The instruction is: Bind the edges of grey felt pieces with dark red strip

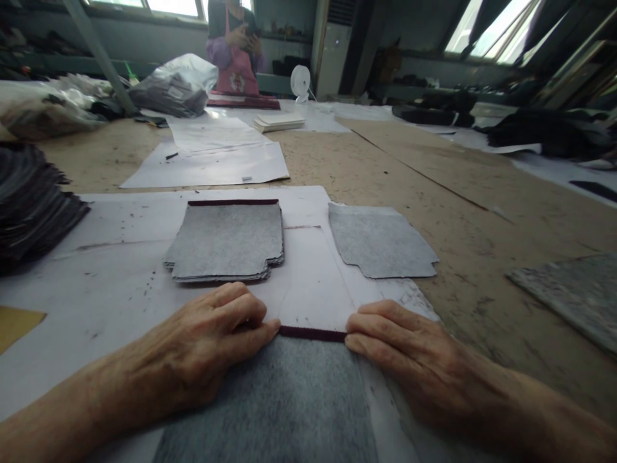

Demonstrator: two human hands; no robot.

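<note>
A grey fabric piece (284, 399) lies on white paper (313, 276) at the bottom centre, with a dark maroon strip (313, 333) folded along its far edge. My left hand (207, 341) pinches the strip's left end between thumb and curled fingers. At the strip's right end, my right hand (409, 354) presses with its fingers held together. Beyond my left hand sits a stack of grey pieces (226, 238), the top one edged in maroon. Another grey piece (383, 241) with notched corners lies beyond my right hand.
Dark stacked fabric (33, 199) rises at the left, near a yellow sheet (19, 325). A thick grey slab (573, 289) lies at the right. Farther back are plastic bags (176, 83), white sheets (216, 161), a small fan (300, 83) and a person in a pink apron (237, 71).
</note>
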